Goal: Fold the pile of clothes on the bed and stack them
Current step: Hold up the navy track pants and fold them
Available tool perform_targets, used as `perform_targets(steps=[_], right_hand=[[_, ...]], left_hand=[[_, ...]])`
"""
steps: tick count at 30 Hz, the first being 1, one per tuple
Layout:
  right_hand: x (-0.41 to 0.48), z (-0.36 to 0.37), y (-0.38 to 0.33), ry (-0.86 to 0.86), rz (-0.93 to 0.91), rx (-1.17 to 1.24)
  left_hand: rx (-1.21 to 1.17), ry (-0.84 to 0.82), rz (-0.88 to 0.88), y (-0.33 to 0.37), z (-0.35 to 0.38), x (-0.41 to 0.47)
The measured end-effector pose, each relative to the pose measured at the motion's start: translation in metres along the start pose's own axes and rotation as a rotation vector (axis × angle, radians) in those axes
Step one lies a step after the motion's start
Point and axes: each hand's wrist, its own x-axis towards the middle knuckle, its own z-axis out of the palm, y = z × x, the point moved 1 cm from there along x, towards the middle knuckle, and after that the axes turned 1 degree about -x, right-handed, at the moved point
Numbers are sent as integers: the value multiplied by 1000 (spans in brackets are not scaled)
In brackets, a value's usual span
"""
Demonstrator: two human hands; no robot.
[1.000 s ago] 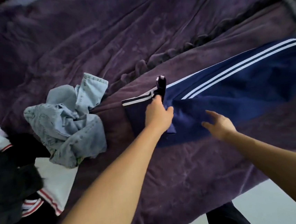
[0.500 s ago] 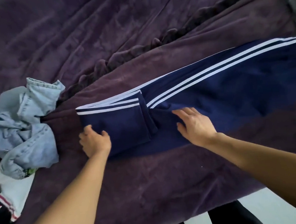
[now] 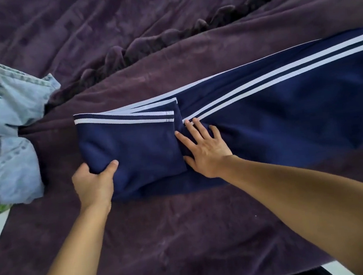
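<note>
Bedspread (image 3: 185, 236) holds jeans (image 3: 9, 131) near track pants (image 3: 285, 116): left grip (image 3: 94, 183) clutches them, right grip (image 3: 206, 148) flat.

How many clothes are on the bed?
2: navy striped pants in the middle, crumpled light jeans at the left. More may hide under the jeans or out of view.

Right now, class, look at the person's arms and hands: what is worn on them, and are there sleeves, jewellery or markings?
The left hand and right hand are bare: no gloves, and no rings, watch or bands show. Both forearms are uncovered to the picture's edge, with no sleeve or marking in view.
</note>
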Motion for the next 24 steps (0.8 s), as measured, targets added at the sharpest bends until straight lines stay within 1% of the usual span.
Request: perform_targets(steps=[2,3,5,7,9,11,12,14,15,16,17,18,19,20,21,22,24], right_hand=[[-5,-15,4,-10,-8,114],[-11,-28,9,31,14,211],[-29,-43,28,184,132,432],[-61,-57,60,363,310,566],[-96,-65,101,488,448,601],[-128,-70,143,566,556,596],[-144,-71,163,589,603,594],[-172,-74,201,631,676,591],[-185,-76,219,664,704,572],[-197,-78,236,707,725,528],[-206,-81,254,750,748,467],[-213,-85,272,785,790,411],[-218,-88,292,806,858,391],[-221,-91,310,800,939,426],[-221,-95,326,766,1007,538],[-219,-97,339,720,1039,717],[-211,-99,351,610,1017,1088]], left_hand=[[59,-19,147,29,-2,-18],[100,-30,250,50,-2,-29],[208,-56,445,86,9,-55],[272,-114,568,122,30,-89],[321,-204,618,151,63,-126],[403,-332,631,166,104,-159],[437,-433,620,169,127,-174],[445,-712,546,166,170,-199],[444,-814,515,161,186,-208],[468,-828,541,154,199,-213],[536,-759,620,145,209,-213],[630,-652,719,135,215,-210],[732,-577,785,125,218,-207],[830,-558,796,114,220,-203],[918,-580,777,104,223,-199],[991,-618,748,95,226,-197],[1080,-674,701,88,233,-195]])
